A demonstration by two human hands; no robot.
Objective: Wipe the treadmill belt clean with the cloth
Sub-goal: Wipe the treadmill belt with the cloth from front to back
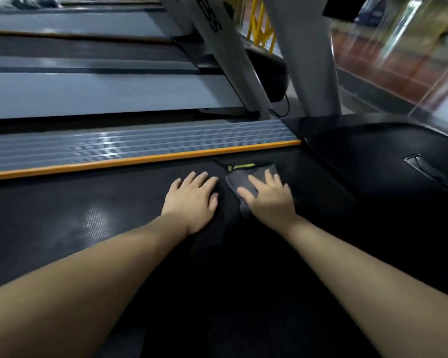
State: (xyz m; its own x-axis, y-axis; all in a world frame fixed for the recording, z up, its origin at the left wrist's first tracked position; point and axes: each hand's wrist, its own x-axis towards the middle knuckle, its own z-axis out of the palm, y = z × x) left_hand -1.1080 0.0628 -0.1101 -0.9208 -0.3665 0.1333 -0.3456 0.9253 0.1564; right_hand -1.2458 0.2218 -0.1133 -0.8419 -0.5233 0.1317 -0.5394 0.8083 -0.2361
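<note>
The black treadmill belt (pixel 93 228) fills the lower part of the head view. A grey cloth (pixel 237 180) with a green edge lies flat on the belt near its front end. My right hand (pixel 269 196) presses palm-down on the cloth, fingers spread, covering most of it. My left hand (pixel 192 200) rests flat on the bare belt just left of the cloth, fingers together and holding nothing.
A ribbed grey side rail (pixel 114 148) with an orange strip (pixel 140 160) borders the belt on the far side. The black motor cover (pixel 386 156) rises at the right. White uprights (pixel 233 55) stand behind, and another treadmill (pixel 88 91) lies beyond the rail.
</note>
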